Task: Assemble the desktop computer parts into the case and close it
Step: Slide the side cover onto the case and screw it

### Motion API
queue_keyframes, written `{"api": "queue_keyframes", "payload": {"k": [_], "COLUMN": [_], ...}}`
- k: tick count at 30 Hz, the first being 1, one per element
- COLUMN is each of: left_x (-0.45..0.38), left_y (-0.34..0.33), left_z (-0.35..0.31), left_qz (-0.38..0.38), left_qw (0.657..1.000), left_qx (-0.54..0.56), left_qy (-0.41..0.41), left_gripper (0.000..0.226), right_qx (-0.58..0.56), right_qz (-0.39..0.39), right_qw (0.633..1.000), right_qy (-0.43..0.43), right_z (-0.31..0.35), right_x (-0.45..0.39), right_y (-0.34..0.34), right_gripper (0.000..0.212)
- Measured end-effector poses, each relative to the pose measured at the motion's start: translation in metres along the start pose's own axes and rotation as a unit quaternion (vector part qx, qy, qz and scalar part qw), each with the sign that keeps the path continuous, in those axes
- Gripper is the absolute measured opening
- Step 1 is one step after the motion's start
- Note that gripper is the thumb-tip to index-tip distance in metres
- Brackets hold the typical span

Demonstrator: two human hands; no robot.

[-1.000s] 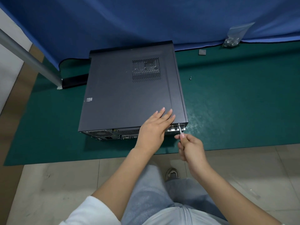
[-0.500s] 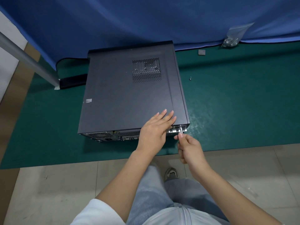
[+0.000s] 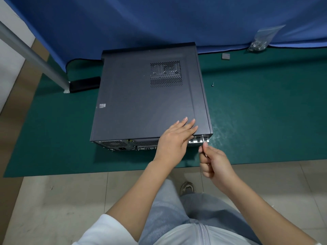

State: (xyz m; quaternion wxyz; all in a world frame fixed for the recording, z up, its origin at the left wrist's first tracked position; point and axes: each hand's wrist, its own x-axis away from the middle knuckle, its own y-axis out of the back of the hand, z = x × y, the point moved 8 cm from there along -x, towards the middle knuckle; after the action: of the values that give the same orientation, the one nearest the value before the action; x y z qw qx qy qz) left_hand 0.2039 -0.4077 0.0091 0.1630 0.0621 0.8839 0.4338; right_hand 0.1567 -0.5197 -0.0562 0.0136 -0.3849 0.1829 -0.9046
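A dark grey desktop case (image 3: 141, 96) lies on its side on the green mat (image 3: 265, 121), its side panel on and its rear ports facing me. My left hand (image 3: 175, 140) presses flat on the panel's near right corner, fingers straight. My right hand (image 3: 215, 162) grips a thin screwdriver (image 3: 203, 141), whose tip meets the case's rear edge at the right corner. Its handle is hidden in my fist.
A loose screw (image 3: 213, 84) lies on the mat right of the case. A small grey block (image 3: 225, 56) and a plastic bag of screws (image 3: 260, 44) sit by the blue curtain. A metal pole (image 3: 33, 57) slants at the left. My foot (image 3: 187, 188) stands on the tiled floor.
Both hands stay at the case's near right corner. My right hand has shifted slightly on the screwdriver; the view has drifted a little.
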Motion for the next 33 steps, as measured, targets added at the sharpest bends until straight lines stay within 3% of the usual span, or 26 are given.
{"api": "queue_keyframes", "payload": {"k": [5, 9, 12, 16, 19, 22, 25, 29, 33], "left_x": [0.013, 0.025, 0.017, 0.009, 0.012, 0.029, 0.047, 0.056, 0.054], "left_y": [0.014, 0.021, 0.046, 0.095, 0.147, 0.194, 0.21, 0.182, 0.145], "left_z": [0.013, 0.016, 0.019, 0.047, 0.098, 0.169, 0.248, 0.33, 0.375], "left_qz": [0.005, 0.019, -0.067, -0.175, -0.244, -0.259, -0.195, -0.044, 0.02], "left_qw": [0.978, 0.903, 0.832, 0.775, 0.76, 0.797, 0.826, 0.832, 0.825], "left_qx": [0.162, 0.343, 0.46, 0.501, 0.484, 0.363, 0.214, 0.094, 0.064], "left_qy": [0.134, 0.26, 0.302, 0.342, 0.358, 0.408, 0.484, 0.544, 0.561], "left_gripper": [0.026, 0.022, 0.017, 0.017, 0.016, 0.012, 0.013, 0.021, 0.023], "right_qx": [0.227, 0.293, 0.285, 0.33, 0.436, 0.547, 0.648, 0.72, 0.714], "right_qz": [-0.05, -0.001, 0.089, 0.162, 0.086, 0.003, -0.051, -0.117, -0.132], "right_qw": [0.966, 0.937, 0.93, 0.895, 0.834, 0.746, 0.663, 0.561, 0.551], "right_qy": [0.113, 0.191, 0.214, 0.253, 0.327, 0.378, 0.372, 0.392, 0.412], "right_z": [0.019, 0.041, 0.058, 0.081, 0.111, 0.134, 0.135, 0.121, 0.119], "right_x": [0.011, 0.011, 0.003, -0.012, -0.037, -0.072, -0.106, -0.121, -0.123], "right_y": [0.004, -0.035, -0.085, -0.142, -0.165, -0.184, -0.201, -0.211, -0.208], "right_gripper": [0.019, 0.01, 0.014, 0.02, 0.021, 0.014, 0.015, 0.019, 0.016]}}
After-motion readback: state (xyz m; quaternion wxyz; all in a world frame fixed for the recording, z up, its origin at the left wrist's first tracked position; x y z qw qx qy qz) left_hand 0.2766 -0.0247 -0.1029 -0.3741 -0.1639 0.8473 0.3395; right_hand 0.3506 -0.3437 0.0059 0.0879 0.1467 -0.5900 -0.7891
